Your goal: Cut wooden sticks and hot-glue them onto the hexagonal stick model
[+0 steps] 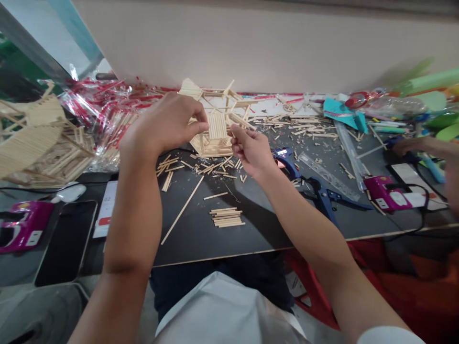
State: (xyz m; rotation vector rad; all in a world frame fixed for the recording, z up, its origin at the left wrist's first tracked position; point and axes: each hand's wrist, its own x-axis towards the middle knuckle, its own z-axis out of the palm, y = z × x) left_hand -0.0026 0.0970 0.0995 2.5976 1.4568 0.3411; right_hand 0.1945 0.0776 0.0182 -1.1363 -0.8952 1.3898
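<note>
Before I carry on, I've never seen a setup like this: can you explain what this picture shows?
There's no machine: these are a person's bare hands, seen by one head-worn camera looking forward and down. The left hand and right hand are either side of a small stick-built model; I can't tell how firmly either holds anything. Nearer the person on the dark table lie a row of short sticks and one long stick. Right of these are a clear ruler and, at the edge, another person's hand.
</note>
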